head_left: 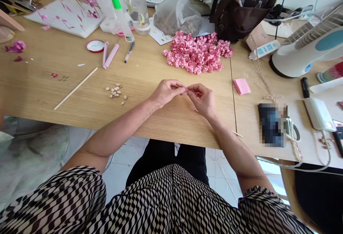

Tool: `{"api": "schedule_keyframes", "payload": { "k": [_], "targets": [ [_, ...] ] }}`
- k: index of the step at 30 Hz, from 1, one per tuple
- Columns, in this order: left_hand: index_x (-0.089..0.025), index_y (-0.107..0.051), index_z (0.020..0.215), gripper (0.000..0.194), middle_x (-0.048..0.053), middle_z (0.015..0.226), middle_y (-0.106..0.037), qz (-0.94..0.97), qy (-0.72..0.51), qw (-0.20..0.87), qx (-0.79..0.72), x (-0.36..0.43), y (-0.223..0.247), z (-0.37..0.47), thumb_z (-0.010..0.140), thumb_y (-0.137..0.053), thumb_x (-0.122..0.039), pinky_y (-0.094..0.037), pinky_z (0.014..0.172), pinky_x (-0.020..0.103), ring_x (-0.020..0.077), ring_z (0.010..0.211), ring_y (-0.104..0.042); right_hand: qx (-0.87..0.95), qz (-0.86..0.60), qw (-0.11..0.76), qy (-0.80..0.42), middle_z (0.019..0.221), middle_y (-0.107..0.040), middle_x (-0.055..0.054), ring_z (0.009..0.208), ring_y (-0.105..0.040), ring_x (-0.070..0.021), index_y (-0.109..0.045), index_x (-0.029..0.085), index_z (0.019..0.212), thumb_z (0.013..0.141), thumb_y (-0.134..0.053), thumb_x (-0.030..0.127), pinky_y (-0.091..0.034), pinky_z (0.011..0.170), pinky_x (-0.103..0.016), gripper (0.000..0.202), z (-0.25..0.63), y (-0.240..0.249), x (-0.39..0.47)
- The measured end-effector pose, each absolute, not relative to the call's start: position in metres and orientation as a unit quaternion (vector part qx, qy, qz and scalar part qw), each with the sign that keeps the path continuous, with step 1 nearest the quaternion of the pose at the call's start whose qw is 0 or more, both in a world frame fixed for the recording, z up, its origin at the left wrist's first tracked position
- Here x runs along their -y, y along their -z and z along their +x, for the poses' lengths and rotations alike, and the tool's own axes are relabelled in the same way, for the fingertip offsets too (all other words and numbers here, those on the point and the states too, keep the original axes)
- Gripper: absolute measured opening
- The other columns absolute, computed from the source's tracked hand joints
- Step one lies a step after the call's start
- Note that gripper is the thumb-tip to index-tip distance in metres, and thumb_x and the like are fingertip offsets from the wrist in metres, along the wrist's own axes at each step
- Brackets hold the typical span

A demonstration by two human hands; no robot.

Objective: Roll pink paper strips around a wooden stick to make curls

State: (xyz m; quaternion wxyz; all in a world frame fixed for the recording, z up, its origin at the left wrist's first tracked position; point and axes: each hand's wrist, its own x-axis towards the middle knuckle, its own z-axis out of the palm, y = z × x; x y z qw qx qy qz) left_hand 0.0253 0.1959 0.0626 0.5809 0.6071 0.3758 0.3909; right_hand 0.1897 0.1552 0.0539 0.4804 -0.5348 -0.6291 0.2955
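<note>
My left hand (170, 92) and my right hand (201, 98) meet over the table, fingertips pinched together. Between them is a small pink piece (185, 91), mostly covered by the fingers; it looks like thin paper. Just beyond the hands lies a heap of curled pink pieces (197, 53). A stack of pink square sheets (241, 86) rests to the right of my right hand. Several pistachio-like shells or nuts (114, 91) lie to the left of my left hand.
A thin wooden stick (76, 88), a pen (129, 52), pink strips (110, 55) and a round lid (95, 45) lie on the left. A water bottle (139, 8), plastic bag (177, 15) and dark bag (238, 15) stand behind. Scissors (292, 129) and a power strip (264, 49) are right.
</note>
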Motion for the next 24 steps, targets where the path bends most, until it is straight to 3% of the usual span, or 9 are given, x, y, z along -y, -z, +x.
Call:
{"api": "schedule_keyframes", "payload": {
  "k": [24],
  "targets": [
    [-0.014, -0.069, 0.080, 0.032, 0.002, 0.076, -0.066, 0.654, -0.325, 0.605, -0.316, -0.1992, -0.0660, 0.0193, 0.075, -0.074, -0.045, -0.042, 0.070, 0.025, 0.0101, 0.071, -0.055, 0.691, -0.511, 0.458, -0.228, 0.077, -0.065, 0.000, 0.070, -0.056, -0.0124, -0.065, 0.020, 0.080, 0.085, -0.063, 0.027, -0.047, 0.069, -0.030, 0.009, 0.1965, -0.0611, -0.1532]
  ]
}}
